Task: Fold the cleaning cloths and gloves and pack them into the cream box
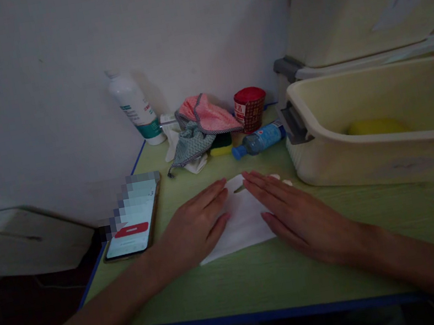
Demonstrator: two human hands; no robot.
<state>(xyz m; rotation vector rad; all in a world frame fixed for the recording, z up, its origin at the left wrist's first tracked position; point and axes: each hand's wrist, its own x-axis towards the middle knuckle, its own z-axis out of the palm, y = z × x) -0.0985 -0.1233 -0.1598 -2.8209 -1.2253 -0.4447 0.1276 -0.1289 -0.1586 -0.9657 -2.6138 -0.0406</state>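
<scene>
Pale green table with blue edging (263,283): near its middle lies a flat, white, glove-like fabric piece (247,227), on which rest the bare left hand (196,225) and bare right hand (298,209), set apart, fingers straight, clasping nothing. Step in hand appears to be smoothing; the next move seemingly calls for light, even pressure. Beyond are a cream plastic bin (368,161), a clear blue-capped bottle (259,140) and a pink cloth with dark-patterned edging (215,117).
</scene>
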